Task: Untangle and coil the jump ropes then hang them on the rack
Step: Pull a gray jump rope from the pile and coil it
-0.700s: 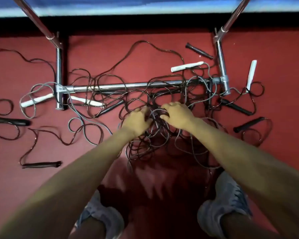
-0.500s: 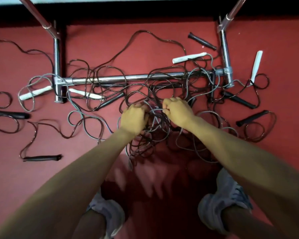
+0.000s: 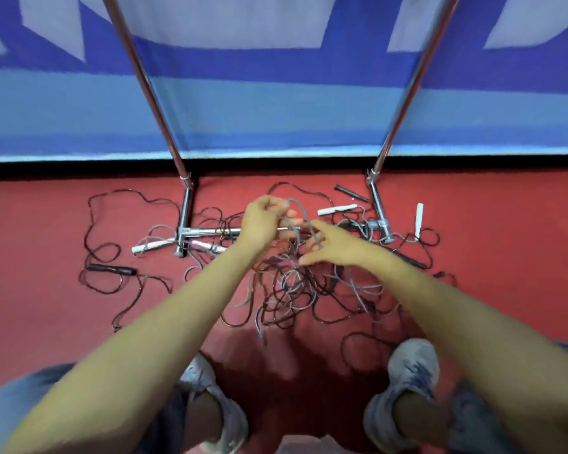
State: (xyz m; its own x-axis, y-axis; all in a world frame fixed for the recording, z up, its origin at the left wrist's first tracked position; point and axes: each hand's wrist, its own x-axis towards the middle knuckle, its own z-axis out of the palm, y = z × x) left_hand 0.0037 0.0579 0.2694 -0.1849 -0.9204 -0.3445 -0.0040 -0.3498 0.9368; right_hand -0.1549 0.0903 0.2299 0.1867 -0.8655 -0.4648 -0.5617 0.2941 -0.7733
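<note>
Red floor (image 3: 30, 290): tangled black and grey jump ropes (image 3: 292, 290) heaped just past the shoes (image 3: 410, 365). Left hand (image 3: 263, 221) pinches a raised grey cord (image 3: 295, 211), right hand (image 3: 338, 249) spread beside it. I fear pulling tightens knots around the chrome rack (image 3: 210, 231).

Both uprights of the rack (image 3: 207, 231) run off the top edge, and its floor bar vanishes behind the left hand (image 3: 263, 221) and right hand (image 3: 335, 247). Motion blurs the right hand's fingers (image 3: 312, 249), so their hold on the grey rope (image 3: 301, 212) is unclear. Single strands in the tangled jump ropes (image 3: 295, 286) cannot be followed.
</note>
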